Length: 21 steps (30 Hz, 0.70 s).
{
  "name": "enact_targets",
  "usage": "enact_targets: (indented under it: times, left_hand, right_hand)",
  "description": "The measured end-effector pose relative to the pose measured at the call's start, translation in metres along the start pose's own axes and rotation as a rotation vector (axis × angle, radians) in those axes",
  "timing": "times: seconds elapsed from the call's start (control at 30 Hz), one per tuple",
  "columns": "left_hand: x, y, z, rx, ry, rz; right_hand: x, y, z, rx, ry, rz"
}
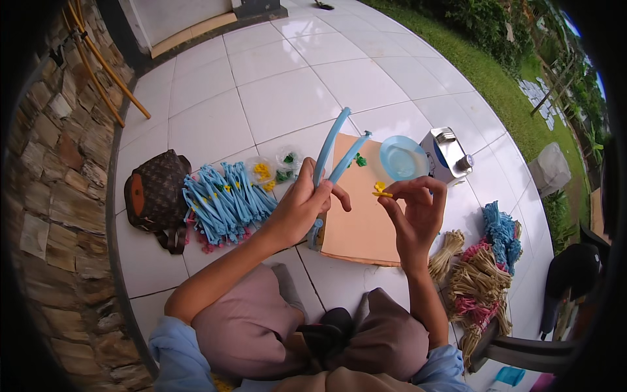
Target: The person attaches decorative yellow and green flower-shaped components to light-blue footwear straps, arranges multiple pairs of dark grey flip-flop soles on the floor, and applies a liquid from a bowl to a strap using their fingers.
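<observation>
My left hand [304, 204] is closed around a light blue band [332, 145], whose two free ends stick up and away from me. Between the thumb and fingertips of my right hand [416, 212] is a small yellow flower-shaped piece [380, 189], held to the right of the band and apart from it. Both hands are above a peach-coloured board [359, 228]. Small green pieces [360, 160] lie near its far edge. Left of my left hand, clear plastic bags hold yellow pieces [262, 171] and green pieces [286, 175].
A pile of blue bands [225, 202] with yellow bits lies left, beside a brown patterned bag [153, 193]. Beyond the board stand a blue bowl [400, 157] and a metal can [450, 160]. Beige bundles [482, 277] and blue bundles [501, 238] lie right on white tiles.
</observation>
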<state>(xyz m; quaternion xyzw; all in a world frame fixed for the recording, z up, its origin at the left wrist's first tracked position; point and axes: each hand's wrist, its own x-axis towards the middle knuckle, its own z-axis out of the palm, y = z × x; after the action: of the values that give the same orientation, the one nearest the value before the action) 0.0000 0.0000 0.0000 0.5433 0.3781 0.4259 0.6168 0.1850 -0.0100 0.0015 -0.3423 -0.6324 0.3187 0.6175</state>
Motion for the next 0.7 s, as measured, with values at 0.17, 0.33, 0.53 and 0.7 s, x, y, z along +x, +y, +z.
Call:
enact_targets:
  times: [0.17, 0.33, 0.53, 0.7]
  left_hand:
    - [-0.011, 0.032, 0.015, 0.189, 0.039, 0.097]
    - [-0.014, 0.040, 0.021, 0.252, 0.056, 0.138]
    - [-0.019, 0.044, 0.027, 0.355, 0.087, 0.223]
    - [-0.018, 0.040, 0.027, 0.363, 0.072, 0.332]
  right_hand:
    - [0.016, -0.032, -0.003, 0.415, 0.037, 0.362]
    - [0.025, -0.041, 0.010, 0.454, -0.011, 0.370]
    - [0.030, -0.044, 0.015, 0.543, -0.055, 0.481]
    - [0.031, -0.040, 0.016, 0.563, -0.046, 0.532]
